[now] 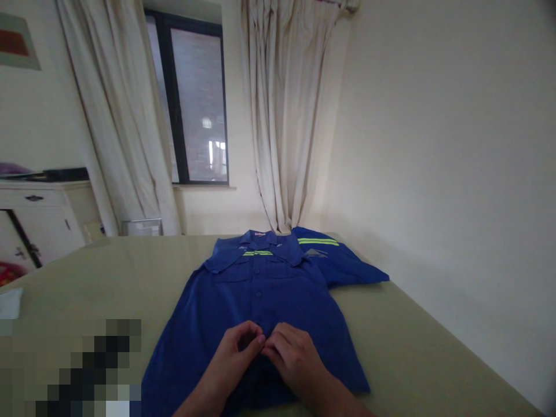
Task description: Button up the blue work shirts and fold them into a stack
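A blue work shirt [226, 307] with yellow-green stripes lies front side up, its collar at the far end. Two buttons show on the front placket above my hands. Low on that placket, my left hand [241, 350] pinches the cloth between thumb and fingertips. Right beside it, my right hand [293, 350] is closed on the shirt front too, fingers curled. Both sets of fingertips nearly meet, and whether a button is between them is hidden. One sleeve [351, 263] stretches out to the right across the table.
The shirt rests on a greenish table [130, 278] whose right edge runs along a pale wall [456, 174]. Beige curtains [286, 116] hang by a window [200, 104] behind it. A white cabinet [47, 214] stands at left. Something pale [11, 302] lies on the table's left side.
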Available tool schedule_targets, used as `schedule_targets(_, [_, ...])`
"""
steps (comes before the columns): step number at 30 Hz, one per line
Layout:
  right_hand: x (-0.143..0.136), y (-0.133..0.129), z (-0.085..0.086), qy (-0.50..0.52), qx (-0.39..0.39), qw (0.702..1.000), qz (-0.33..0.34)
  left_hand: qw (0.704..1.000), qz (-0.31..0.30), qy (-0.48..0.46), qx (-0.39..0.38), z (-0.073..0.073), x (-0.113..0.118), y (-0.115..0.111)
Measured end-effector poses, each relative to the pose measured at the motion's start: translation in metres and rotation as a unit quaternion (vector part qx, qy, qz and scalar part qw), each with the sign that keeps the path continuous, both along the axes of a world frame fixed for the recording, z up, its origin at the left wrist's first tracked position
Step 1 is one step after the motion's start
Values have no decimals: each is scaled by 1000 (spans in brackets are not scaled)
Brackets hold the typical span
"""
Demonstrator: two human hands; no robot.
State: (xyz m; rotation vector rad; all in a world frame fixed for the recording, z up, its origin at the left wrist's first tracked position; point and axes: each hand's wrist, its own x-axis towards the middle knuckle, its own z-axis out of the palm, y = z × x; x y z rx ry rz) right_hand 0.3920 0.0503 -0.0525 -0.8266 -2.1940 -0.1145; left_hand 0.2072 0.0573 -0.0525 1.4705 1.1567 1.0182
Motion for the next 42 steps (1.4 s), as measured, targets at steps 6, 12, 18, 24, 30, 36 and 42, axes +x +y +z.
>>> schedule_targets(6, [0, -1, 3, 17, 51, 998, -39, 990, 12, -107, -96, 13, 5, -9])
schedule_targets(12, [4, 2, 3, 56, 1, 998, -21, 968, 25, -191, -159, 6, 8, -15])
schedule_targets(18, [4, 5, 3, 155, -213, 964, -39, 941, 2, -247, -230, 3, -7, -16])
schedule_targets(24, [16, 5, 13, 200, -340, 919, 9, 948, -17, -225, -223, 24, -6, -22])
schedule_targets(30, [17, 7, 9, 244, -424, 871, 37, 978, 5, -158, -136, 19, 3, -18])
schedule_targets(36, [17, 7, 3, 247, -377, 892, 29, 993, -13, -100, -54, 6, 6, -15])
schedule_targets(42, [14, 6, 11, 253, -368, 894, 30, 998, -27, -62, -13, 10, 2, -8])
